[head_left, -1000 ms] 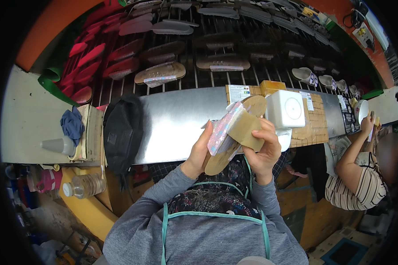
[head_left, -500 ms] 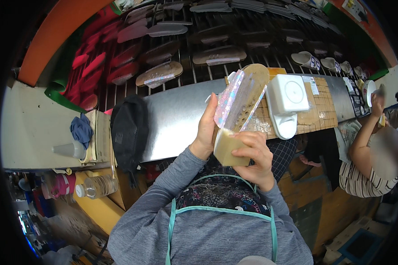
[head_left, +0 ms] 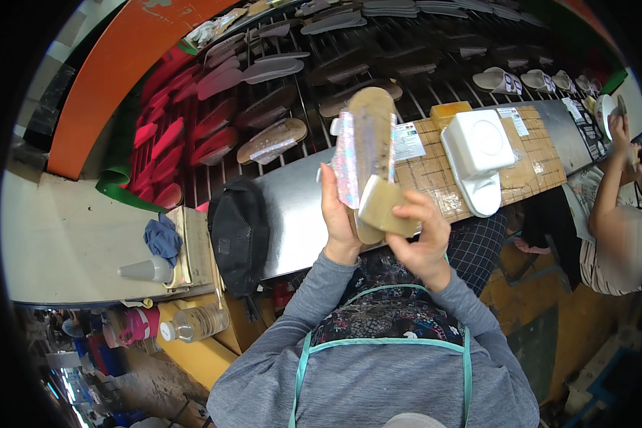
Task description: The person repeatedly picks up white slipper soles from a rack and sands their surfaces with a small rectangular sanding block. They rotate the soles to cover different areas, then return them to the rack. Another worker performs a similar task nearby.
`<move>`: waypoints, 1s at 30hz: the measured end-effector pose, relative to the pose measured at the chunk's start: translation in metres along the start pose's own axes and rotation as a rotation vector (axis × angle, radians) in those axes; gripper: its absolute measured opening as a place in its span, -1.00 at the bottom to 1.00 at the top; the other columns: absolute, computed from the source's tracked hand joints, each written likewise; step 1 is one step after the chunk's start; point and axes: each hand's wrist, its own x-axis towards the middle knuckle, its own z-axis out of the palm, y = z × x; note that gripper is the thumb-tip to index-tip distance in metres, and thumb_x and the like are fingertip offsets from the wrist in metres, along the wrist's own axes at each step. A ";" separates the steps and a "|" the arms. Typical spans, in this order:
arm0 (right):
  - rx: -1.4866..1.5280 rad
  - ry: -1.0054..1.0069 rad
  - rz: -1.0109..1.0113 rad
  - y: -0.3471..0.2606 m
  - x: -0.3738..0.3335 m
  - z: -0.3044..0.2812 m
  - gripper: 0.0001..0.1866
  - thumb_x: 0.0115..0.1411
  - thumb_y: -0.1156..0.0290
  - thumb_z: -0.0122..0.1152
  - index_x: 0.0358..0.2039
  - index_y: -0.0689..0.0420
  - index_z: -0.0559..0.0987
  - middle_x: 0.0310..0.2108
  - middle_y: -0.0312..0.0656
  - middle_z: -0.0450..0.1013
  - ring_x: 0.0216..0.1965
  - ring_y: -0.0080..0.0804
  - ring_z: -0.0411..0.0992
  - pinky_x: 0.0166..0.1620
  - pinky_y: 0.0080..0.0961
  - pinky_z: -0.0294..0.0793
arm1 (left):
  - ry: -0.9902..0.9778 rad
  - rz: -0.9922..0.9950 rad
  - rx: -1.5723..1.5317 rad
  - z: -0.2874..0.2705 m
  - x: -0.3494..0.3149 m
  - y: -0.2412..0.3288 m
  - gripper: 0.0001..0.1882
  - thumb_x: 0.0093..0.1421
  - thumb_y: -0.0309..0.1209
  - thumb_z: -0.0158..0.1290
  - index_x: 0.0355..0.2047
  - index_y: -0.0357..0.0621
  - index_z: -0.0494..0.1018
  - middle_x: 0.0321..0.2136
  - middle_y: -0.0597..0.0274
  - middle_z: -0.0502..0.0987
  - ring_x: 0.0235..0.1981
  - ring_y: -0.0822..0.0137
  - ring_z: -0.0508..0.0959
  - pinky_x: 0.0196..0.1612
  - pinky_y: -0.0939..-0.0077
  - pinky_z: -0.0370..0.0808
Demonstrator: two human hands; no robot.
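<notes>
My left hand (head_left: pixel 339 225) holds a tan slipper sole (head_left: pixel 372 118) from its left side, with the thumb up along the edge. Glittery pink strap material (head_left: pixel 347 160) stands along the sole's left side, and a strip of it shows on the right. In my right hand (head_left: pixel 424 239) is a pale yellow sponge block (head_left: pixel 384 205), gripped between thumb and fingers. The block rests over the lower part of the sole and hides some of it; whether it presses on the surface I cannot tell.
Soles lie on a dark rodded rack (head_left: pixel 321 146) beyond the metal ledge (head_left: pixel 292 207). A white plastic container (head_left: pixel 478 143) stands on a cardboard sheet (head_left: pixel 542 153). At left are a black bag (head_left: pixel 241 232) and a clear bottle (head_left: pixel 201 322). Another person (head_left: pixel 610 242) works at right.
The sole has turned more upright, away from its rightward tilt. My right hand and the sponge block have moved up along the sole. The whole view has shifted slightly.
</notes>
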 end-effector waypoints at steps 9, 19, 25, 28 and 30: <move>0.283 -0.106 0.152 -0.009 -0.007 0.017 -0.55 -0.16 0.55 0.39 -0.19 0.17 0.47 -0.16 0.01 0.43 -0.14 -0.22 0.48 -0.08 -0.38 0.47 | 0.138 0.408 0.173 -0.016 0.011 0.011 -0.23 0.33 0.22 -0.42 0.21 -0.20 0.16 0.02 0.15 0.40 -0.01 0.28 0.45 0.03 0.39 0.41; 0.086 -0.002 0.062 0.002 0.016 0.018 -0.50 -0.23 0.56 0.41 -0.17 0.08 0.53 -0.10 -0.07 0.39 -0.08 -0.20 0.42 -0.05 -0.38 0.44 | 0.067 0.293 0.030 -0.003 0.009 0.003 -0.30 0.35 0.16 -0.39 0.18 -0.17 0.23 0.00 0.13 0.46 -0.05 0.25 0.51 0.01 0.36 0.46; 0.069 -0.083 0.009 -0.006 -0.013 0.015 -0.47 -0.34 0.59 0.45 -0.24 0.07 0.54 -0.24 -0.14 0.39 -0.25 -0.24 0.43 -0.22 -0.43 0.45 | 0.080 0.295 -0.040 -0.010 0.011 0.018 -0.28 0.34 0.18 -0.37 0.17 -0.19 0.24 -0.03 0.10 0.48 -0.10 0.28 0.54 -0.06 0.37 0.52; -0.002 0.074 0.099 -0.002 -0.012 0.012 -0.47 -0.31 0.59 0.47 -0.24 0.10 0.48 -0.28 -0.14 0.36 -0.27 -0.25 0.42 -0.22 -0.42 0.45 | 0.108 0.258 -0.096 -0.006 0.008 0.011 -0.30 0.34 0.17 -0.36 0.19 -0.17 0.24 -0.01 0.10 0.46 -0.06 0.24 0.52 0.00 0.33 0.50; -0.043 0.103 0.095 0.001 -0.009 0.007 -0.48 -0.29 0.58 0.48 -0.24 0.11 0.47 -0.29 -0.13 0.34 -0.26 -0.25 0.42 -0.22 -0.41 0.44 | 0.110 0.245 -0.091 -0.004 0.007 0.008 -0.30 0.34 0.17 -0.35 0.19 -0.14 0.24 0.03 0.09 0.44 -0.02 0.21 0.50 0.04 0.29 0.48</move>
